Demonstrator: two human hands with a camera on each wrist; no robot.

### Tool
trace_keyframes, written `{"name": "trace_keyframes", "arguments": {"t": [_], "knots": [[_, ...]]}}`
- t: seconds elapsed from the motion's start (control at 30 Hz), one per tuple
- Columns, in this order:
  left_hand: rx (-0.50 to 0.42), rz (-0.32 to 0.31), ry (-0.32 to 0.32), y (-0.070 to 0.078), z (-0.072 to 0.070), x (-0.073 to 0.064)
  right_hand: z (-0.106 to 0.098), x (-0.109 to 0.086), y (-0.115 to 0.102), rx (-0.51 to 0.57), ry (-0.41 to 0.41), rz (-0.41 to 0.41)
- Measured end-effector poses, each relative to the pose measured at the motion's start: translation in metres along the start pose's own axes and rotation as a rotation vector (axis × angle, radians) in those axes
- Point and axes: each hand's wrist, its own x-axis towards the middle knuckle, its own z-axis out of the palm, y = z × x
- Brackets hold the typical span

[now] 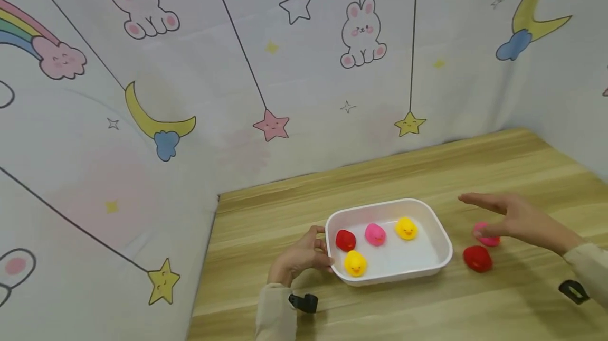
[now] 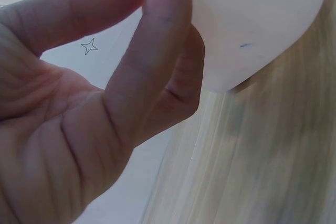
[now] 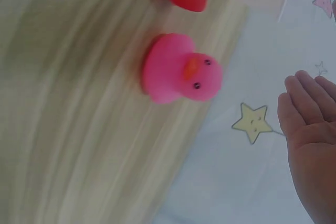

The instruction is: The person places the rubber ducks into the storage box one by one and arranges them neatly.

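A white plastic tray [image 1: 389, 272] holds two yellow rubber ducks, one red and one pink. My left hand [image 1: 304, 256] grips the tray at its left end, thumb near the front corner and fingers along the side wall. In the left wrist view, the fingers of the left hand [image 2: 142, 61] bend against the white wall. To the right of the tray, my right hand [image 1: 518, 222] hovers with fingers spread and holds nothing. Beneath it lies a pink rubber duck [image 3: 173, 72], partly covered in the head view, with a red rubber duck [image 1: 477, 258] beside it.
Everything stands on a wood-grain table [image 1: 266, 214]. A white cloth wall [image 1: 313, 82] printed with rabbits, stars and moons rises behind and to the left. Dark straps with small cameras sit at both wrists.
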Motion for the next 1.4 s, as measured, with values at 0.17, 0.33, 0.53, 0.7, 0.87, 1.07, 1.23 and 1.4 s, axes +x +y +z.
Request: {"name": "trace_keyframes", "arguments": {"t": [0.17, 0.33, 0.53, 0.7, 0.87, 1.07, 1.23, 1.4], "knots": [[-0.015, -0.005, -0.019, -0.004, 0.000, -0.001, 0.001, -0.018, 0.005, -0.003, 0.017, 0.037], [-0.003, 0.004, -0.026, -0.004, 0.000, 0.000, 0.004, -0.032, 0.006, 0.024, 0.011, 0.062], [-0.006, 0.015, -0.029, -0.004, -0.002, 0.002, 0.017, -0.044, 0.010, 0.105, -0.032, 0.058], [-0.016, 0.020, -0.036, -0.004, -0.002, 0.002, 0.032, -0.050, 0.015, 0.119, -0.031, 0.029], [-0.024, 0.021, -0.042, -0.004, 0.000, 0.002, 0.045, -0.050, 0.022, -0.125, 0.017, -0.059], [-0.027, 0.024, -0.041, -0.004, -0.001, 0.002, 0.055, -0.044, 0.033, -0.297, 0.071, -0.276], [-0.029, 0.019, -0.041, -0.006, 0.000, 0.003, 0.057, -0.042, 0.038, -0.315, 0.077, -0.372], [-0.016, 0.016, -0.041, -0.004, 0.000, 0.003, 0.058, -0.041, 0.037, -0.290, 0.086, -0.384]]}}
